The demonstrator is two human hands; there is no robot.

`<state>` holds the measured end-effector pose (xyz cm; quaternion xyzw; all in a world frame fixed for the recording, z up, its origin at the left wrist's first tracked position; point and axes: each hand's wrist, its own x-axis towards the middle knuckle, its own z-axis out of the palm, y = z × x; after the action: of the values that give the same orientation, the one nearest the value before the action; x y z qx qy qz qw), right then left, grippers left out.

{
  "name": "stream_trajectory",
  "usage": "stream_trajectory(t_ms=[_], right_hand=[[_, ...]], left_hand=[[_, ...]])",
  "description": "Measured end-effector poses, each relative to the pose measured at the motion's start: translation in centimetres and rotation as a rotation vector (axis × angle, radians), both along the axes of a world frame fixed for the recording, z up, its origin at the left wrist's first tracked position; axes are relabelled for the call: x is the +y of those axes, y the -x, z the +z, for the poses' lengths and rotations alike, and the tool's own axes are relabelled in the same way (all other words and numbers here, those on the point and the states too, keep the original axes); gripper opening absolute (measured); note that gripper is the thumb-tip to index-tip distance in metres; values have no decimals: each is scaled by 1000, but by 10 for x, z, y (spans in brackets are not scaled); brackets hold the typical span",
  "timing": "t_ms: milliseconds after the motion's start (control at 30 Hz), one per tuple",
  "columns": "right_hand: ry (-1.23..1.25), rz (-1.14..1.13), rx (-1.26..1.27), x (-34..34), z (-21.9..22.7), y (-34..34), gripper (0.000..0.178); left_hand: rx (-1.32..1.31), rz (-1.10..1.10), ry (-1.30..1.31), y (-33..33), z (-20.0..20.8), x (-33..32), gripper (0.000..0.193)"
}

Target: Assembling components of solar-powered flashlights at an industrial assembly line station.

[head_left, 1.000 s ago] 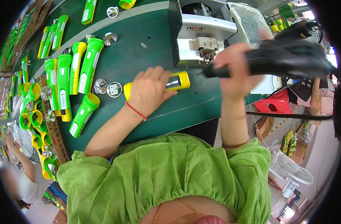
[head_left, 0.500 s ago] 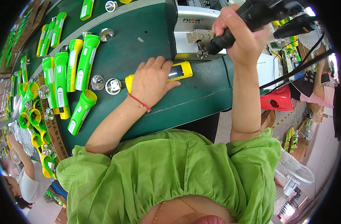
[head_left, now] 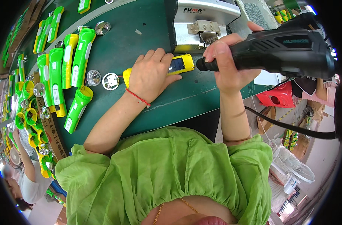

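Observation:
A yellow flashlight [head_left: 187, 62] with a dark panel lies on the green table [head_left: 159, 108]. My left hand [head_left: 148, 77] is closed over its middle, pressing it to the tabletop. From its left end a thin red wire runs to a round silver reflector [head_left: 111, 81] beside it. My right hand [head_left: 231, 62] grips a black electric screwdriver [head_left: 279, 50], held nearly level. Its bit meets the flashlight's right end; whether a screw sits there is too small to tell. Just beyond stands a silver screw feeder [head_left: 202, 17], its outlet facing me.
Several green and yellow flashlights [head_left: 55, 78] with loose reflectors [head_left: 93, 77] spread over the table's left. A cardboard strip [head_left: 53, 135] borders them. A co-worker's arm [head_left: 25, 153] shows far left. Right of the table are a red stool [head_left: 277, 95], a black cable [head_left: 291, 125] and a white fan [head_left: 299, 169].
My right hand has brought the screwdriver down from the screw feeder's outlet to the flashlight's right end. My left hand still holds the flashlight in nearly the same place.

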<state>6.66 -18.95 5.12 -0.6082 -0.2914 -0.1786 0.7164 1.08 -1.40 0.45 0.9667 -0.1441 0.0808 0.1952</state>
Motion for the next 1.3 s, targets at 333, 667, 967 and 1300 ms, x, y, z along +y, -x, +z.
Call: stream_trajectory(t_ms=[333, 667, 967, 1300], right_hand=[[382, -104, -173, -8, -21, 5, 63], [312, 183, -44, -15, -20, 0, 64], [99, -20, 6, -5, -34, 13, 56], [180, -85, 91, -4, -15, 16, 60]], left_hand=[[31, 0, 22, -4, 4, 0, 53], [53, 4, 31, -2, 5, 1, 51], [106, 3, -1, -4, 3, 2, 51], [56, 0, -27, -1, 6, -5, 49]])
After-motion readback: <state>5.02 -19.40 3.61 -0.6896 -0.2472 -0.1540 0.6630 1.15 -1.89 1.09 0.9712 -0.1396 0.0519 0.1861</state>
